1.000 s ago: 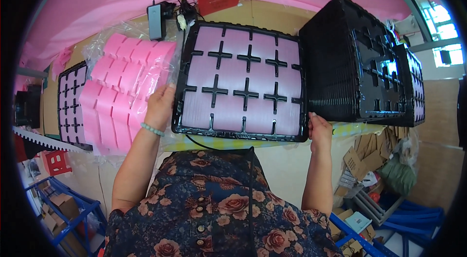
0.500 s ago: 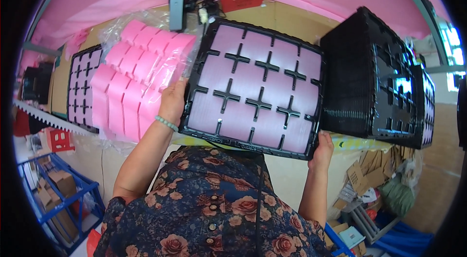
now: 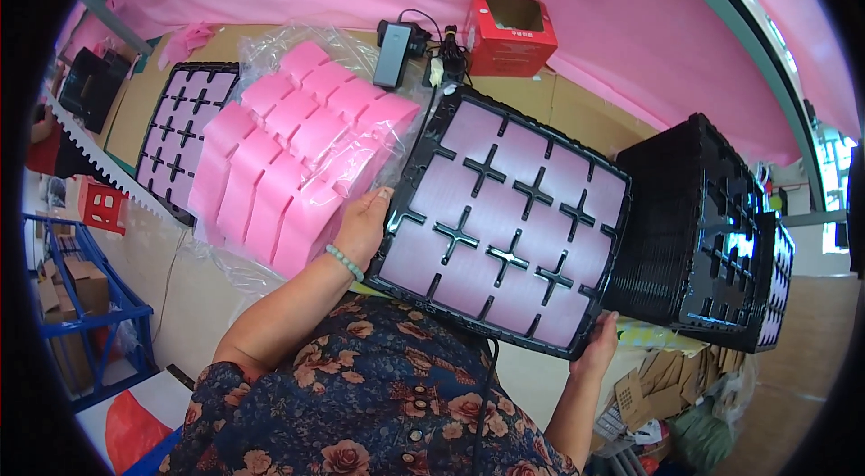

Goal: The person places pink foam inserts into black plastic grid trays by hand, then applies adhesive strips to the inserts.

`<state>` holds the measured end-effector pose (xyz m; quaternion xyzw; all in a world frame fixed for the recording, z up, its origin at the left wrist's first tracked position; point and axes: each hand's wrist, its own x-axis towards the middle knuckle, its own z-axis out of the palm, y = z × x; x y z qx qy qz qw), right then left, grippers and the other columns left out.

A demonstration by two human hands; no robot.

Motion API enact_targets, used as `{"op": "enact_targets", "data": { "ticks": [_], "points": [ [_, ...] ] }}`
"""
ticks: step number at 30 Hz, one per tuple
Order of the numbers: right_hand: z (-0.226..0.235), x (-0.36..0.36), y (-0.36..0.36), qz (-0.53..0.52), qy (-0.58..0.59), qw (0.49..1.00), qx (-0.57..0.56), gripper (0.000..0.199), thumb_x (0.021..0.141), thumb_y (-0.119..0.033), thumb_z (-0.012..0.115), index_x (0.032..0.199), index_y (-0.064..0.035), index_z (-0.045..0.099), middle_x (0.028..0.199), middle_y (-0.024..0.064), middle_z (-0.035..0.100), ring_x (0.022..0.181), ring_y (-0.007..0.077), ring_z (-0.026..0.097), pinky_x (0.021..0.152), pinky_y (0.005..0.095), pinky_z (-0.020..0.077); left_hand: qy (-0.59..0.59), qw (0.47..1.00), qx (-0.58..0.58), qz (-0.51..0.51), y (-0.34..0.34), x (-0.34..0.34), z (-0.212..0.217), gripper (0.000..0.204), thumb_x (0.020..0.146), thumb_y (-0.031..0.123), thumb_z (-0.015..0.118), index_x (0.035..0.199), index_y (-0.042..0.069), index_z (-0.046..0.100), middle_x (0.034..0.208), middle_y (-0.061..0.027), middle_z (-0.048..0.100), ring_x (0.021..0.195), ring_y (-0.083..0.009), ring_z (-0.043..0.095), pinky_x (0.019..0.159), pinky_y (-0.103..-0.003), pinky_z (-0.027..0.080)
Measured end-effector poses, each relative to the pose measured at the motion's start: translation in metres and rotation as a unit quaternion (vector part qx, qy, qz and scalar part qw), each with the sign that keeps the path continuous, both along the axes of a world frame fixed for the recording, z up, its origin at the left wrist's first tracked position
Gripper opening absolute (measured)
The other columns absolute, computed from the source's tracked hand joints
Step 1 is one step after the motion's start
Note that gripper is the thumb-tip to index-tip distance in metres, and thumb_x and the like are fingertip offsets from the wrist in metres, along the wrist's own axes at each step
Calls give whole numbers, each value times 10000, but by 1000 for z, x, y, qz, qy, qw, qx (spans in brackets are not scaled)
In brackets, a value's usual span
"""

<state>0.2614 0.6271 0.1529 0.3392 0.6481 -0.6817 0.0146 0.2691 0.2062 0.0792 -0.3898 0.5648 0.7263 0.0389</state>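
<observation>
The black-and-lilac tray (image 3: pixel 505 215) slants further down rightward than a second ago. Over there, pink slotted sheets (image 3: pixel 279 152) lie left of it; the left hand (image 3: pixel 365 224) grips its left edge, the right hand (image 3: pixel 595 347) its lower right corner; stacked black trays (image 3: pixel 662 233) stand just beyond.

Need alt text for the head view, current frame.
A person's left hand and right hand hold a slanted black tray with pale purple panels by its left edge and lower right corner. Slotted pink strips with clear plastic lie left; a stack of black trays stands right, a red box behind.
</observation>
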Motion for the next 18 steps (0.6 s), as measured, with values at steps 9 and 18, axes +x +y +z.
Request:
{"op": "enact_targets", "data": {
  "ticks": [9, 18],
  "points": [
    [-2, 14, 26, 3, -41, 999, 10, 379, 1045, -432, 473, 877, -108, 579, 873, 43, 668, 814, 159, 627, 754, 325, 509, -6, 980, 199, 9, -1, 11, 44, 610, 1071, 484, 319, 1209, -15, 642, 999, -69, 693, 895, -128, 629, 842, -268, 486],
    [38, 26, 7, -34, -63, 995, 68, 398, 1034, -430, 501, 839, -95, 590, 708, -30, 556, 648, 76, 503, 588, 241, 405, -9, 984, 178, -4, 8, 40, 54, 597, 1045, 502, 440, 1213, -33, 647, 1082, -76, 688, 960, -125, 620, 890, -263, 477]
  ]
}}
